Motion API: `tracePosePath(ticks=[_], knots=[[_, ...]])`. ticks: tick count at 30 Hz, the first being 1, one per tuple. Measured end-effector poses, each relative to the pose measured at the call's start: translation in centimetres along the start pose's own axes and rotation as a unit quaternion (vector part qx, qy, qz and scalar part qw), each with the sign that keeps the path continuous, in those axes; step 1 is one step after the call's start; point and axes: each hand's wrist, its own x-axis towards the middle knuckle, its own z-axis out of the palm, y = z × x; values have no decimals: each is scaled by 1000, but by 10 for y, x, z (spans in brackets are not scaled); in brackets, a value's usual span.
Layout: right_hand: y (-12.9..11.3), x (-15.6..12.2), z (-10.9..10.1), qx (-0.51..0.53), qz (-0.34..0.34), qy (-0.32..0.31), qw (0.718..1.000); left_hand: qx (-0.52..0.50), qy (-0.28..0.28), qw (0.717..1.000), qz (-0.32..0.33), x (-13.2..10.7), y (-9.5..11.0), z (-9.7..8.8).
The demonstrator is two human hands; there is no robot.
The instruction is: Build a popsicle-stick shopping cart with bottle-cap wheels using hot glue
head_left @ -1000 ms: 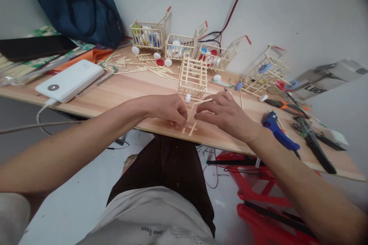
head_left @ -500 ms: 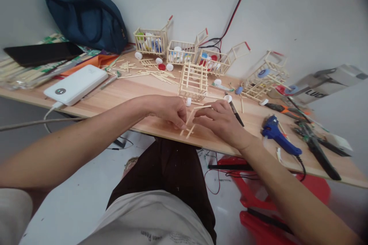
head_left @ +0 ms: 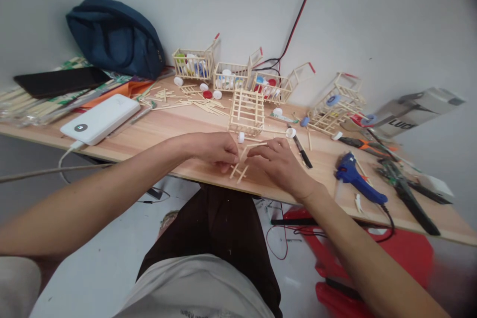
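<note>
my two hands are close together over the near edge of the tabletop (head_left: 186, 166), and the small stick frame (head_left: 242, 175) lies on the wood between them, its two rails and crossbar pointing toward me. my left hand (head_left: 219, 151) is on the frame's left side, fingers drawn in narrow, the tips right at the rail; i can't tell whether they are gripping it or only steadying it. my right hand (head_left: 278, 159) is on the other side, fingers bent and slightly spread over the frame's far part. a thin stick (head_left: 258, 144) runs along those fingers, though i can't tell if they hold it or if it joins the frame. just beyond my hands is the stick basket (head_left: 246, 112), with a white cap (head_left: 241, 137) at its near left corner. the blue glue gun (head_left: 356, 176) lies well to the right.
</note>
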Motion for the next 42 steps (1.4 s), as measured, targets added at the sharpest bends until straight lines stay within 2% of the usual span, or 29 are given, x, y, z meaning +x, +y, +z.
tracePosePath(ticks=[4,11,15,22,26,28,30,33,42], knots=[[0,-2,1,0,1,-5,1000,24,37,999,22,0,-3,7],[-2,-1,2,-5,8,-6,1000,129,175,976,-6,-8,1,23],[-3,0,1,0,8,-14,1000,150,197,969,15,-12,-2,30],[-1,1,2,-4,9,-30,999,175,218,960,-1,-16,-5,36],[0,0,2,-10,8,-27,1000,185,289,939,1,-19,-9,45],[0,0,2,-11,9,-23,1000,207,340,916,39,-23,-10,53],[1,0,2,-10,12,-24,1000,228,382,888,115,-28,-11,61],[2,0,3,-9,13,-30,999,244,408,857,199,-36,-16,73],[3,2,3,10,7,-30,999,263,380,855,236,-42,-39,83]])
